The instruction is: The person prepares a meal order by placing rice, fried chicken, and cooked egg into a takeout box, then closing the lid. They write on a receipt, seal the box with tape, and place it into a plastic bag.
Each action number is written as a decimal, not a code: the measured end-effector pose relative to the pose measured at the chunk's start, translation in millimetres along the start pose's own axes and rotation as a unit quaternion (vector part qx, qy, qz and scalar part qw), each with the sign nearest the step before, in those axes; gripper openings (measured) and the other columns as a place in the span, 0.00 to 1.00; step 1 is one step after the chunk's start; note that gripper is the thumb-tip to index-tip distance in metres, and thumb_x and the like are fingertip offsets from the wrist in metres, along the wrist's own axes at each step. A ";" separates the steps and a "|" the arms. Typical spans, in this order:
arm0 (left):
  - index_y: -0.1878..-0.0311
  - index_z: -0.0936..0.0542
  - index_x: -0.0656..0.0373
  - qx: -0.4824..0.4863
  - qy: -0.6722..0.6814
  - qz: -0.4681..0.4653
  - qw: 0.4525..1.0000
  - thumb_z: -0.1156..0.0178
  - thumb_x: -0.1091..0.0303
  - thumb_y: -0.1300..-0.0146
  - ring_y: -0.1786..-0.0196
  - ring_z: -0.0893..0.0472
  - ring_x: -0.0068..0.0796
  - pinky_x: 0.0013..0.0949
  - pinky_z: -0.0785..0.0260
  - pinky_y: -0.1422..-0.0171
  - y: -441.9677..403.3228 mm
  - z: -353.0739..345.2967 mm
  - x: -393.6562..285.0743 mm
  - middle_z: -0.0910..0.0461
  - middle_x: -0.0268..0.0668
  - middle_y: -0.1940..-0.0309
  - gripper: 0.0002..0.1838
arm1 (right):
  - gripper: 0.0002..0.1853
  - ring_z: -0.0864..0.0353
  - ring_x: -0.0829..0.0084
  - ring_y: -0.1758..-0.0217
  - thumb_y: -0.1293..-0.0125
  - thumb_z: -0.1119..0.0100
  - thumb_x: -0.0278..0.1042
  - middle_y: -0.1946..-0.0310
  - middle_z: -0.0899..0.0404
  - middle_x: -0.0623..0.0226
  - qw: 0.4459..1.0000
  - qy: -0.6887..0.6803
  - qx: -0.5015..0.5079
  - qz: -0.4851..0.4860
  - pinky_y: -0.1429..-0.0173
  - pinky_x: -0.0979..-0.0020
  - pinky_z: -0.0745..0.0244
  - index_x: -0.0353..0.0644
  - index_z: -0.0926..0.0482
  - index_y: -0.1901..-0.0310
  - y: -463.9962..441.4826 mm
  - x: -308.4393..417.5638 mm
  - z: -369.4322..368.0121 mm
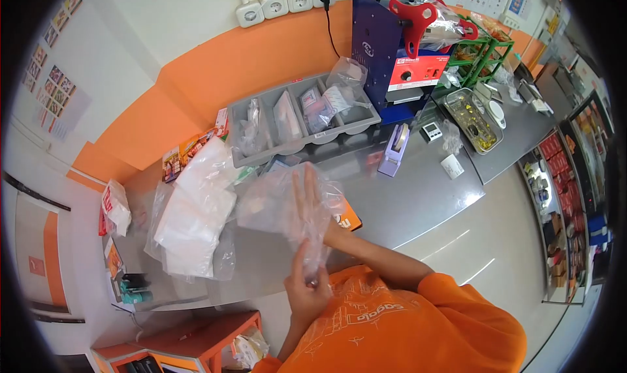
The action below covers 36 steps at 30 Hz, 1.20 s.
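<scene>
A clear, thin plastic bag (264,200) is spread above the steel table in front of me. My right hand (308,200) reaches into or behind the film, its fingers stretched out flat and seen through the plastic. Closer to my body, my left hand (307,295) pinches the gathered film near the right wrist. An orange packet or card (350,215) lies partly hidden behind my right wrist. To the left, a stack of white plastic bags (196,216) rests in a clear wrapper.
A grey divided tray (313,138) with bagged items stands at the back, beside a blue and red sealing machine (398,66). A purple tape dispenser (394,150), a small timer (432,132) and a metal tray with yellow bits (473,122) are to the right.
</scene>
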<state>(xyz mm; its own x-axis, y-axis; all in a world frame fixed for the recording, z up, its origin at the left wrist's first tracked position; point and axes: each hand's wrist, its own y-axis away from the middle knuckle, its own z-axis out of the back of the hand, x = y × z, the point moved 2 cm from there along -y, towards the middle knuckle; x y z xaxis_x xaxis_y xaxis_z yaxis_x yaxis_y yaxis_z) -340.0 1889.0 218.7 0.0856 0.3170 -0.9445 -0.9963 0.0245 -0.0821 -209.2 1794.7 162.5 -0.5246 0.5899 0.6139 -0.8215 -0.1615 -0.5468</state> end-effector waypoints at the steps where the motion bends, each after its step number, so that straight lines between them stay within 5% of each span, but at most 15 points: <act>1: 0.29 0.33 0.64 0.020 0.039 0.024 0.999 0.45 0.79 0.33 0.80 0.33 0.10 0.22 0.42 0.78 1.7 -0.5 -25.2 0.26 0.25 0.82 0.28 | 0.35 0.42 0.29 0.29 0.40 0.42 0.33 0.30 0.46 0.30 0.998 0.064 0.017 0.024 0.31 0.44 0.37 0.28 0.39 0.32 -1.7 -4.3 -2.0; 5: 0.29 0.34 0.64 -0.044 0.223 0.096 0.969 0.46 0.80 0.33 0.80 0.33 0.12 0.22 0.41 0.77 -0.4 4.0 -5.9 0.24 0.29 0.79 0.28 | 0.43 0.41 0.29 0.28 0.40 0.42 0.39 0.26 0.46 0.35 0.954 0.191 0.076 0.218 0.29 0.43 0.37 0.35 0.46 0.25 -5.5 -0.3 -11.6; 8: 0.28 0.35 0.64 0.053 0.278 0.132 0.950 0.46 0.79 0.32 0.81 0.31 0.13 0.23 0.40 0.79 18.2 11.8 -14.7 0.24 0.30 0.77 0.29 | 0.43 0.35 0.32 0.31 0.40 0.42 0.41 0.28 0.40 0.42 0.913 0.243 0.104 0.310 0.31 0.40 0.36 0.41 0.46 0.23 -4.2 9.1 -20.4; 11: 0.27 0.37 0.64 -0.031 0.301 0.115 0.946 0.46 0.78 0.31 0.83 0.33 0.14 0.24 0.42 0.81 18.0 18.4 -14.8 0.27 0.29 0.81 0.29 | 0.37 0.36 0.40 0.28 0.37 0.43 0.41 0.27 0.39 0.50 0.933 0.199 0.201 0.220 0.33 0.32 0.40 0.47 0.41 0.26 1.1 7.9 -53.5; 14: 0.27 0.37 0.63 -0.125 0.288 0.070 0.947 0.47 0.76 0.30 0.86 0.36 0.14 0.24 0.44 0.83 6.8 41.6 20.1 0.29 0.28 0.83 0.29 | 0.30 0.47 0.46 0.21 0.35 0.43 0.43 0.22 0.46 0.56 0.880 0.033 0.468 0.074 0.31 0.26 0.47 0.48 0.32 0.31 6.3 0.4 -98.0; 17: 0.27 0.36 0.61 -0.157 0.346 0.065 0.923 0.47 0.74 0.29 0.88 0.40 0.12 0.23 0.48 0.85 5.4 51.3 26.9 0.31 0.25 0.83 0.28 | 0.32 0.42 0.50 0.23 0.37 0.38 0.44 0.23 0.44 0.57 0.803 0.064 0.575 0.143 0.28 0.39 0.42 0.45 0.31 0.32 -17.6 35.7 -66.3; 20: 0.28 0.35 0.61 -0.252 0.385 0.102 0.882 0.46 0.72 0.28 0.88 0.44 0.10 0.21 0.51 0.86 4.0 60.3 27.5 0.34 0.23 0.83 0.26 | 0.27 0.29 0.56 0.30 0.37 0.35 0.40 0.31 0.32 0.54 0.797 0.135 0.512 0.291 0.31 0.54 0.31 0.40 0.26 0.38 -14.2 47.0 -53.3; 22: 0.27 0.35 0.60 -0.305 0.387 0.124 0.861 0.45 0.72 0.27 0.87 0.44 0.09 0.20 0.52 0.86 1.9 74.3 35.7 0.37 0.22 0.83 0.26 | 0.18 0.19 0.58 0.39 0.37 0.34 0.36 0.44 0.21 0.47 0.782 -0.057 0.595 0.175 0.37 0.61 0.23 0.33 0.19 0.49 -17.0 47.4 -56.4; 25: 0.27 0.35 0.57 -0.335 0.396 0.134 0.844 0.44 0.72 0.28 0.85 0.44 0.09 0.20 0.51 0.85 19.6 94.4 61.3 0.39 0.21 0.83 0.27 | 0.13 0.16 0.64 0.44 0.31 0.37 0.32 0.50 0.16 0.53 0.594 -0.421 0.669 0.146 0.40 0.64 0.21 0.35 0.18 0.49 -70.3 64.1 -18.7; 27: 0.28 0.35 0.58 -0.362 0.396 0.146 0.831 0.43 0.72 0.28 0.86 0.44 0.10 0.20 0.51 0.85 27.4 100.0 54.7 0.39 0.22 0.83 0.27 | 0.11 0.14 0.68 0.52 0.27 0.41 0.31 0.57 0.14 0.58 0.566 -0.520 0.635 0.075 0.43 0.66 0.21 0.35 0.18 0.49 -128.2 52.1 -9.0; 29: 0.28 0.35 0.59 -0.385 0.390 0.151 0.822 0.44 0.72 0.28 0.87 0.45 0.10 0.20 0.51 0.86 32.3 104.4 48.9 0.39 0.22 0.83 0.26 | 0.10 0.14 0.71 0.55 0.28 0.40 0.28 0.59 0.14 0.63 0.700 -0.521 0.485 -0.050 0.46 0.66 0.20 0.35 0.18 0.50 -175.2 3.0 -61.0; 30: 0.28 0.35 0.60 -0.395 0.386 0.150 0.820 0.45 0.72 0.28 0.87 0.45 0.10 0.20 0.51 0.87 32.7 103.7 47.3 0.39 0.22 0.84 0.26 | 0.13 0.13 0.66 0.55 0.34 0.35 0.32 0.58 0.14 0.54 0.810 -0.460 0.350 -0.097 0.47 0.65 0.20 0.34 0.18 0.52 -194.6 -26.8 -100.3; 31: 0.29 0.35 0.62 -0.404 0.383 0.149 0.817 0.45 0.72 0.27 0.88 0.46 0.09 0.20 0.52 0.88 33.8 103.2 46.8 0.40 0.22 0.84 0.25 | 0.17 0.13 0.60 0.56 0.37 0.33 0.35 0.57 0.15 0.50 0.941 -0.222 0.251 -0.048 0.47 0.63 0.20 0.32 0.19 0.52 -208.8 -60.3 -137.4; 32: 0.29 0.35 0.61 -0.407 0.388 0.153 0.813 0.45 0.72 0.28 0.87 0.45 0.10 0.21 0.51 0.87 35.3 103.5 48.1 0.39 0.23 0.84 0.25 | 0.21 0.13 0.54 0.56 0.41 0.31 0.39 0.56 0.15 0.46 0.991 0.034 0.126 0.003 0.48 0.62 0.21 0.31 0.19 0.52 -217.3 -92.8 -170.1; 36: 0.29 0.34 0.58 -0.414 0.398 0.159 0.803 0.44 0.72 0.28 0.86 0.44 0.11 0.23 0.51 0.85 39.3 103.4 52.5 0.39 0.23 0.83 0.26 | 0.17 0.14 0.47 0.59 0.44 0.32 0.40 0.63 0.15 0.45 0.969 0.034 0.235 -0.072 0.49 0.55 0.20 0.34 0.15 0.59 -231.6 -148.7 -221.1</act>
<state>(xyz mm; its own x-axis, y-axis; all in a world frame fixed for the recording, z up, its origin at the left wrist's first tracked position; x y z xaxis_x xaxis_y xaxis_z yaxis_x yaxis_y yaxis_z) -374.9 2004.7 198.8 0.1294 -0.5328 -0.8363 -0.6536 -0.6801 0.3321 108.4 1919.3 71.9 -0.3944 0.6811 0.6170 -0.9045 -0.4065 -0.1294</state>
